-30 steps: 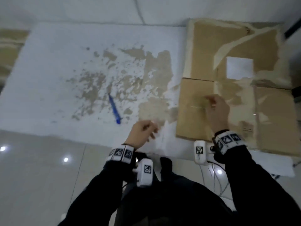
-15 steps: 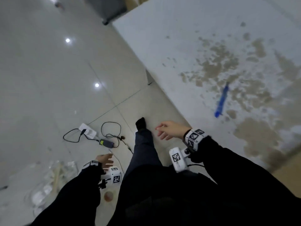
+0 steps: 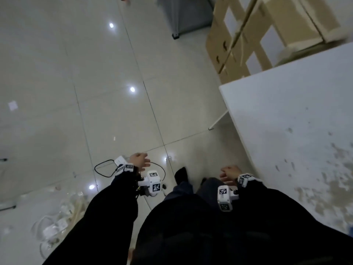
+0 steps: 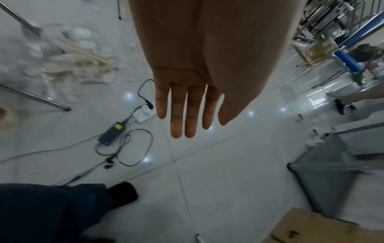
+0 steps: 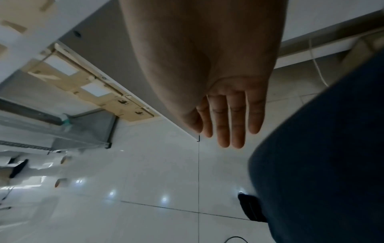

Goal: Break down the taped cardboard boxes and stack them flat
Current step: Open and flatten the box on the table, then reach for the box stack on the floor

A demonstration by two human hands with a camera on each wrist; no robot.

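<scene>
Several cardboard boxes with white labels stand stacked on the floor at the far right, beyond the corner of the white table. The same boxes appear past the table's underside in the right wrist view; a corner of cardboard shows low in the left wrist view. My left hand hangs over the floor with straight fingers, holding nothing. My right hand hangs beside my leg near the table edge, fingers straight and empty.
A power strip, adapter and looped cable lie on the tiled floor under my left hand. A heap of clear plastic and wood strips sits at lower left. A grey cabinet stands at the back.
My view has swung left from the flattened cardboard and blue cutter on the table toward the floor and stacked boxes. Both hands left the table and dropped to my sides, empty.
</scene>
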